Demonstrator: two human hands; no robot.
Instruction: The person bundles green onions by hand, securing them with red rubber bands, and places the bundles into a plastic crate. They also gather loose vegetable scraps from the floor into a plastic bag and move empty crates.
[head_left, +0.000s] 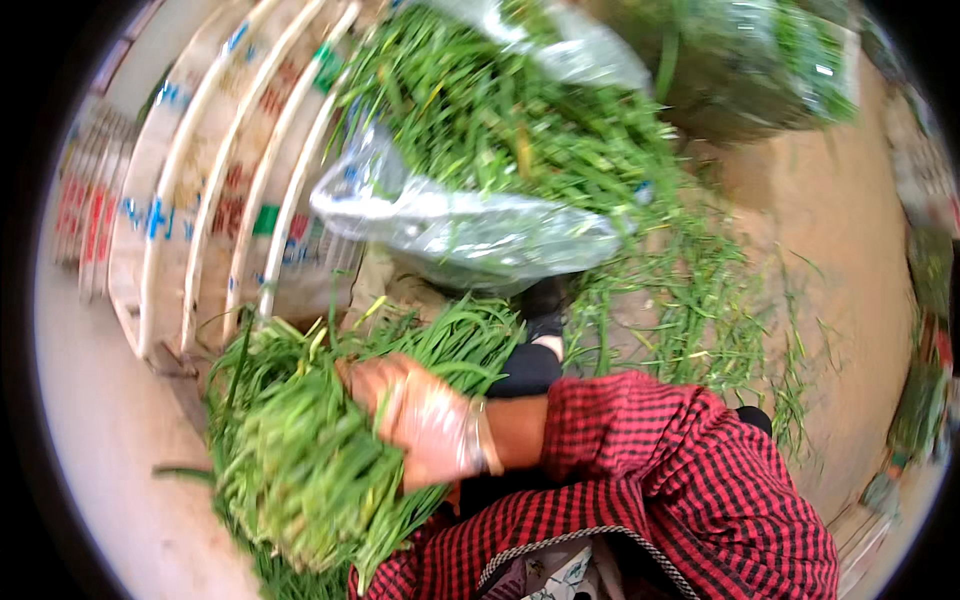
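Observation:
A bunch of long leafy greens, likely garlic chives (300, 465), lies at the lower left before me, its pale stem ends towards the bottom. My right hand (427, 420), in a clear plastic glove, is closed over the bunch's upper right side; motion blurs it and leaves hide the fingertips. My left hand is out of view; its checked sleeve (397, 566) runs down beside the bunch. More loose greens (472, 337) lie just beyond my right hand. Farther ahead, a clear plastic bag (480, 232) gapes around a large heap of cut greens (510, 127).
At the left stand stacked white foam boxes (217, 202) bearing coloured writing. Another clear bag of greens (750, 67) stands at the upper right. Loose leaves (697, 300) litter the brown floor (847, 300). My dark shoe (544, 307) is partly under the open bag.

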